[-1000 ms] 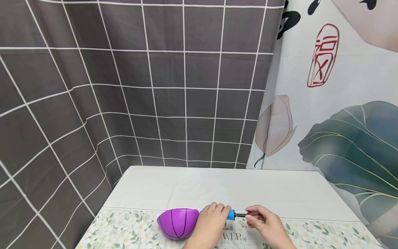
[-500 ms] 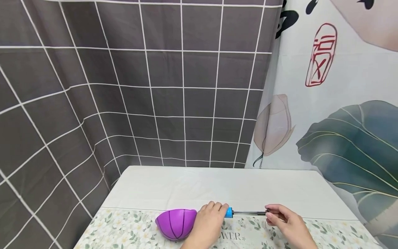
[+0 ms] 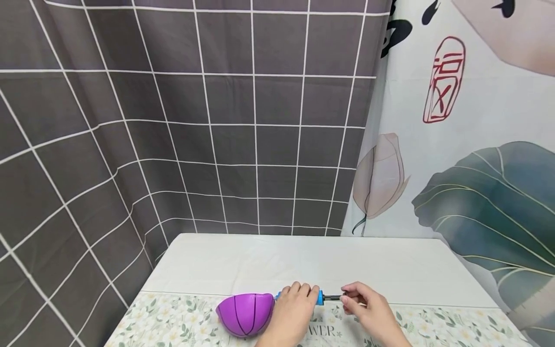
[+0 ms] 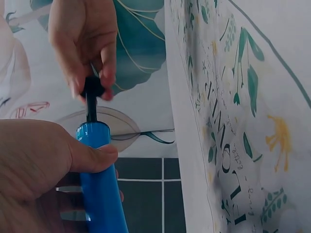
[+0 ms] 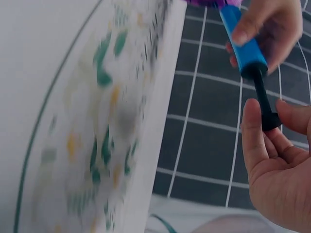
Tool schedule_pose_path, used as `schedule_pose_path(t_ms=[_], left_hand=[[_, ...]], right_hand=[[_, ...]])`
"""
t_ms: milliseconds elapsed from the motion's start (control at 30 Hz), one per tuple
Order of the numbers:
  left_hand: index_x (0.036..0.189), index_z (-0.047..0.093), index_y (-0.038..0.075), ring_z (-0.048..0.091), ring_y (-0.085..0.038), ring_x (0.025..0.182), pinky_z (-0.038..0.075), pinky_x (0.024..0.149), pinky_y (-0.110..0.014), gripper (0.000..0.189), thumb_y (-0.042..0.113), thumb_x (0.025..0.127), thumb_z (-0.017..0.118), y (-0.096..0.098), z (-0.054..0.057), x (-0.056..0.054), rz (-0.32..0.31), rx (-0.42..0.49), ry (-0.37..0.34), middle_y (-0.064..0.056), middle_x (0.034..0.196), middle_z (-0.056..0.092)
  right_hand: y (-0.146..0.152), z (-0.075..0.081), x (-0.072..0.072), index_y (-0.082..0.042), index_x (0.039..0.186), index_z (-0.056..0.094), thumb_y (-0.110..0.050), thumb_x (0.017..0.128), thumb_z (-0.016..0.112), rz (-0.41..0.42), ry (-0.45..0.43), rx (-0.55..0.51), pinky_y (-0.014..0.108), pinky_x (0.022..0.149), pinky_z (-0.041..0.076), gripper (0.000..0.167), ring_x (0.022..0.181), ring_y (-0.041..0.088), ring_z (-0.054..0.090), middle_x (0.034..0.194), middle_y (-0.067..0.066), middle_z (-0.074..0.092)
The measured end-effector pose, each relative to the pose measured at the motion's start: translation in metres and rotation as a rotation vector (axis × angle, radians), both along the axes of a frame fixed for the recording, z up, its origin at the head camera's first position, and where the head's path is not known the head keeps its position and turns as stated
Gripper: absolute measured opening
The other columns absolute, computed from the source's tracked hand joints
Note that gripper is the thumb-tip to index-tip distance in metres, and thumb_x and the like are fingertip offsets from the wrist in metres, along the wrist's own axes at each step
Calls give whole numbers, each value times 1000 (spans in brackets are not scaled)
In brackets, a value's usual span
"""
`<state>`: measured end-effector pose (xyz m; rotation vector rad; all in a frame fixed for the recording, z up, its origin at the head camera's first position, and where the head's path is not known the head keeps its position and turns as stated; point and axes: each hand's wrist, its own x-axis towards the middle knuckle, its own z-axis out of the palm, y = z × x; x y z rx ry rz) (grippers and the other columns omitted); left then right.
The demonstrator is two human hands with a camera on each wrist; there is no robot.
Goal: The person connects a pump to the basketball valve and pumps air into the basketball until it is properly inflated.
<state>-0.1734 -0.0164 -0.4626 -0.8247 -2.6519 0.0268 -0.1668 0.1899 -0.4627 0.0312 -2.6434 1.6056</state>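
Observation:
My left hand (image 3: 291, 311) grips the blue barrel of a hand pump (image 4: 100, 187), its thumb lying along the barrel in the left wrist view. With thumb and fingers, my right hand (image 3: 368, 308) pinches the black handle (image 5: 270, 121) at the end of the pump's dark rod (image 5: 262, 94). A short length of rod shows between barrel and handle. At the pump's other end, left of my left hand, sits a purple ball (image 3: 245, 314) with black seam lines, sagging into a half-bowl shape. Only its edge shows in the right wrist view.
A table with a white cloth (image 3: 303, 255) and a floral-printed front strip (image 3: 173, 318) lies under the hands. Behind and to the left hangs a dark grey gridded curtain (image 3: 230, 144). A leaf-printed white curtain (image 3: 407, 96) hangs at the right.
My right hand first drew the pump handle out to the right, baring a long rod, then pushed it back left toward the barrel. The left hand and ball stay nearly in place.

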Motion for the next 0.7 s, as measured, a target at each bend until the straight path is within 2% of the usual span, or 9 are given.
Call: schedule_pose_path(t_ms=[167,233,333,533,700], left_hand=[[129,66,16,61,-14,99,56,84,-33,44,19,86,78,1,2,2,-2,-2,-43,2,111,68],[129,66,17,60,-14,100,56,85,-34,47,18,85,79,1,3,2,-6,6,-64,2,112,68],[129,66,20,60,-13,99,56,85,-33,46,18,85,80,-1,-1,2,-25,31,-47,4,111,68],[128,67,25,61,-11,95,55,84,-29,46,19,84,80,-8,-7,0,-56,82,16,7,106,69],[128,67,23,61,-12,95,56,83,-29,49,15,81,81,-10,-4,0,-46,83,8,6,109,69]], right_hand=[[-13,-6,-2,2,112,65,-14,94,70,114,44,4,28,62,58,25,69,10,67,90,10,69],[-14,-7,-2,4,113,64,-15,95,70,144,41,-16,28,62,59,27,70,11,68,91,12,70],[-11,-8,1,5,116,63,-17,94,71,154,18,-62,29,66,60,32,74,16,71,94,14,70],[3,-8,6,5,121,62,-15,93,73,98,-52,-98,30,71,61,36,82,23,71,98,13,69],[21,-2,7,1,123,64,-15,92,73,-29,-122,-70,30,73,61,36,86,24,71,100,11,70]])
